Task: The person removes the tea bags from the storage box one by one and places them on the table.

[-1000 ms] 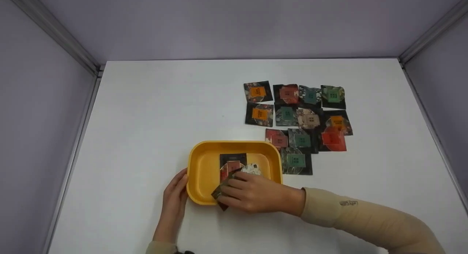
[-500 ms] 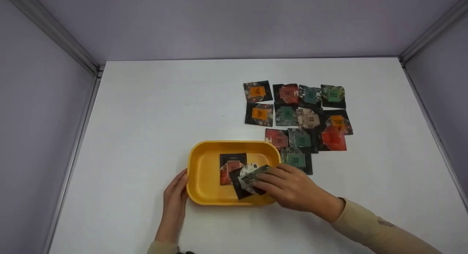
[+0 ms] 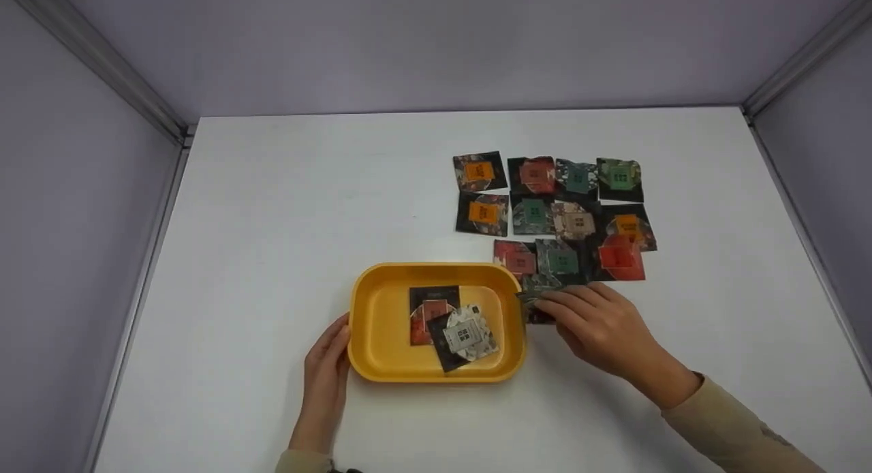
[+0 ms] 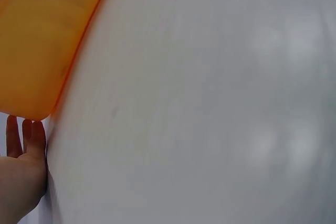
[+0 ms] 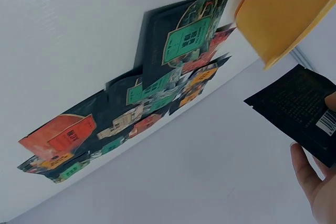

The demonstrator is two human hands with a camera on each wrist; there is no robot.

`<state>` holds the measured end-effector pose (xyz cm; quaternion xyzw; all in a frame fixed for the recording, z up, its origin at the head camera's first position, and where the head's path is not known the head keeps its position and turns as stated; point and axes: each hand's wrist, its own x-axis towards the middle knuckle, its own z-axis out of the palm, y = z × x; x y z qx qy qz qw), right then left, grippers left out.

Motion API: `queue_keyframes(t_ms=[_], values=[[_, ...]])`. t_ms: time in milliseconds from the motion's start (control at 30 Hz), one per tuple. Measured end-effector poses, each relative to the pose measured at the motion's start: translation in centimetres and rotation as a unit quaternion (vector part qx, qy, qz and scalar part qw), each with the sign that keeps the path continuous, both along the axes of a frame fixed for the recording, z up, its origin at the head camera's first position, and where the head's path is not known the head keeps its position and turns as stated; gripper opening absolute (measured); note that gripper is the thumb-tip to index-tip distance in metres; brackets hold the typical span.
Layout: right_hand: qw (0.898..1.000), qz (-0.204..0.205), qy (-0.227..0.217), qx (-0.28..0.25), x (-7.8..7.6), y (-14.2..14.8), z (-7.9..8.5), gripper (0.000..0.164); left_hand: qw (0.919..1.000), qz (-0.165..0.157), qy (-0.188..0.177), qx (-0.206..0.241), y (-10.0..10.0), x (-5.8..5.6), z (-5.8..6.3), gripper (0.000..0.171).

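A yellow tray (image 3: pixel 373 326) stands near the front of the white table. Inside it lie a red-labelled black sachet (image 3: pixel 424 309) and, partly over that, a white-patterned sachet (image 3: pixel 470 333). My left hand (image 3: pixel 325 374) rests against the tray's left end, its fingers (image 4: pixel 35 137) straight at the wall in the left wrist view. Just off the right end, my right hand (image 3: pixel 606 330) pinches a black sachet (image 5: pixel 291 106), whose printed back with a barcode faces the right wrist camera. In the head view this sachet overlaps a green-labelled sachet (image 5: pixel 181 35) on the table.
Several sachets lie in loose rows behind and right of the tray, some overlapping: orange-labelled ones (image 3: pixel 479 172) at the left, a bright red one (image 3: pixel 618 258) at the right. Pale walls (image 3: pixel 436 47) enclose the table at the back and sides.
My right hand has moved right and away from me, from over the tray to beyond its right end, carrying the sachet. The white-patterned sachet is now uncovered. The left hand has stayed put.
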<state>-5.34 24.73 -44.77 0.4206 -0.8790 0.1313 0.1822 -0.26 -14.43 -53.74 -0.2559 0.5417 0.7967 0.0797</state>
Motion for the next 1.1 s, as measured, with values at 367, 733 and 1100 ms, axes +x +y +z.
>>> queue_keyframes(t_ms=[367,733,1100], values=[[0.996,-0.081,-0.018,0.018,-0.5,3.8,-0.9,0.023,0.9999,0.007,0.005,0.015,0.0,0.0,-0.2,0.053],[0.991,-0.128,-0.013,0.044,-1.1,7.1,-2.9,0.044,0.9999,0.007,0.001,0.015,-0.1,0.1,-0.1,0.056],[0.984,-0.141,-0.08,0.072,-1.2,9.0,-4.5,0.052,0.9996,0.015,0.007,0.021,0.1,0.0,-0.4,0.052]])
